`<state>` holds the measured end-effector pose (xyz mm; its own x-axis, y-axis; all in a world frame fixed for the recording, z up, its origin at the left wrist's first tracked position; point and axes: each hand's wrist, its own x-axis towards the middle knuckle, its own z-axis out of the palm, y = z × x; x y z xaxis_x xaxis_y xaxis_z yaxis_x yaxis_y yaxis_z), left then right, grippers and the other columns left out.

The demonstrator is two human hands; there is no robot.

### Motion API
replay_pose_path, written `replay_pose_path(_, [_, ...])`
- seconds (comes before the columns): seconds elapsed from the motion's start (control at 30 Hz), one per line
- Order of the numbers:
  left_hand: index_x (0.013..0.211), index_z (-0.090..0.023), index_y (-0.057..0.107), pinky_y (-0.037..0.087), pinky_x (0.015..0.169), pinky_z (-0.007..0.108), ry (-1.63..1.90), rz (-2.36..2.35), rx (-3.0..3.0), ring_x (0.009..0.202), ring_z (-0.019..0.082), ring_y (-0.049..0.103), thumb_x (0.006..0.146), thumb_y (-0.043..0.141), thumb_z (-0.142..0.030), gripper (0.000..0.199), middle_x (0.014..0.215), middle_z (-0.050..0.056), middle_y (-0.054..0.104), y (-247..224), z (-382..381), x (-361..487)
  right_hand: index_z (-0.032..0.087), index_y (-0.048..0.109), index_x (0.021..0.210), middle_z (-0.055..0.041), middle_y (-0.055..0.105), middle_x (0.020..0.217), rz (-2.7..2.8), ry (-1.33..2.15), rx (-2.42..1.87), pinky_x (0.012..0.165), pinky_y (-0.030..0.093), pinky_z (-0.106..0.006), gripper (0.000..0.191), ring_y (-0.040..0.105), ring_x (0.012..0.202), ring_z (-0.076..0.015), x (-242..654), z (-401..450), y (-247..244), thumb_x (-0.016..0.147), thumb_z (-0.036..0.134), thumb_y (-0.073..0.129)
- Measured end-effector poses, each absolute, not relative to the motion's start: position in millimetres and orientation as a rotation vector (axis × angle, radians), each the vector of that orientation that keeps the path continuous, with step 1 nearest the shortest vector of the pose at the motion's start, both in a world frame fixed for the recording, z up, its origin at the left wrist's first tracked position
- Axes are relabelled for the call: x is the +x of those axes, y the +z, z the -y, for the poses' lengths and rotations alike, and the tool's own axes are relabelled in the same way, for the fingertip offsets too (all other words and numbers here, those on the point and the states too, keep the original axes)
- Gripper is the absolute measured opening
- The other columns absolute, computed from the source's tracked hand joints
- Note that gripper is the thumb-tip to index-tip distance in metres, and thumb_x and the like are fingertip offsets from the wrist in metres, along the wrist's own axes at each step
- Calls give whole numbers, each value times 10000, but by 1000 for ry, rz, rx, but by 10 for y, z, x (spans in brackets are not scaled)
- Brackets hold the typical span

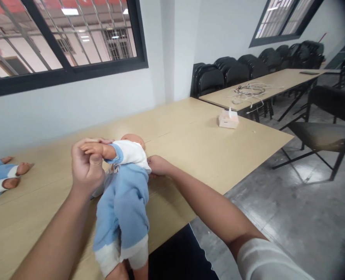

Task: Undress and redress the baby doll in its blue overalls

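Note:
A baby doll (130,186) in a white top and light blue trousers with white cuffs lies turned on its side on the wooden table (187,144). Its head points away from me and its feet reach the near edge. My left hand (87,165) is closed around the doll's raised arm (98,148), thumb in front. Behind the doll's back, my right hand (158,165) is closed at the edge of the white top, against the cloth. Its fingertips are partly hidden, though they seem to pinch the garment.
The legs of a second doll (3,177) in blue lie at the left. A tissue box (229,118) stands on the table's far right. Tangled cables (250,91) lie on another table. Folding chairs (210,79) line the wall, and one chair (326,132) stands at the right.

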<state>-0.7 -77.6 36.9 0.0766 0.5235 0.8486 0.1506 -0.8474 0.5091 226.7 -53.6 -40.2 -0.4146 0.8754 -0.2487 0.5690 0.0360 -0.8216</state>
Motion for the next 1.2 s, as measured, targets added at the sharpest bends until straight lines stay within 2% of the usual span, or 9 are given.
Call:
replay_pose_path(0.13, [1178,-252,495,552,1003,530,1817,-674,2104,1035,256,696,970,607,-558,387,1076,70,656,327,783,25,153,684,870,-82,759,786,1801,1730,-1195,573,538,-245,271,732,718,-193,2467,527,-233,933,356,515])
replay_pose_path(0.27, [1195,-239,486,557,994,516,1794,-651,2160,1038,255,698,966,610,-566,418,1089,83,664,275,783,74,156,737,1003,-81,770,1039,1979,1899,-940,662,556,-221,292,728,909,-186,2730,545,-84,854,407,714])
replay_pose_path(0.37, [1205,-229,489,566,978,511,1794,-647,2193,1038,258,698,954,620,-582,453,1099,90,670,240,779,100,172,757,1001,-35,764,977,2120,1752,-883,670,530,-200,319,695,845,-144,2764,560,-75,804,419,800])
replay_pose_path(0.5, [1224,-224,480,554,994,515,1843,-699,2209,1056,258,692,954,607,-601,481,1108,90,658,212,775,112,154,730,901,-33,754,818,1954,1606,-985,592,508,-201,296,700,732,-143,2581,541,-208,862,447,746])
replay_pose_path(0.73, [1232,-215,464,530,1034,522,1893,-797,2293,1103,253,678,968,596,-570,461,1137,104,645,122,700,90,197,590,866,26,659,611,1594,1524,-973,388,306,-183,332,613,516,-122,2173,579,-464,858,497,731])
replay_pose_path(0.87, [1242,-214,454,524,1040,527,1979,-846,2274,1120,255,672,980,574,-561,451,1160,114,638,66,637,72,175,684,990,-1,659,745,1636,1532,-785,483,425,-212,450,594,641,-129,2108,664,-509,886,612,657])
replay_pose_path(0.97, [1257,-209,458,514,1052,525,2015,-863,2257,1133,253,666,991,575,-519,425,1168,119,637,47,615,53,190,686,1116,17,627,781,1634,1594,-727,527,433,-228,491,552,653,-123,2066,690,-560,823,578,755])
replay_pose_path(1.07, [1250,-207,463,509,1057,525,1984,-908,2271,1142,256,659,995,561,-531,424,1164,123,643,32,596,28,190,678,985,34,600,755,1563,1651,-664,609,440,-247,407,532,654,-116,2019,671,-622,793,524,808])
replay_pose_path(1.2, [1241,-204,463,507,1053,526,1998,-893,2252,1134,259,659,994,555,-549,434,1156,125,644,14,560,-4,174,679,867,0,645,837,1305,1784,-556,801,459,-280,337,584,814,-149,2012,616,-678,760,462,817])
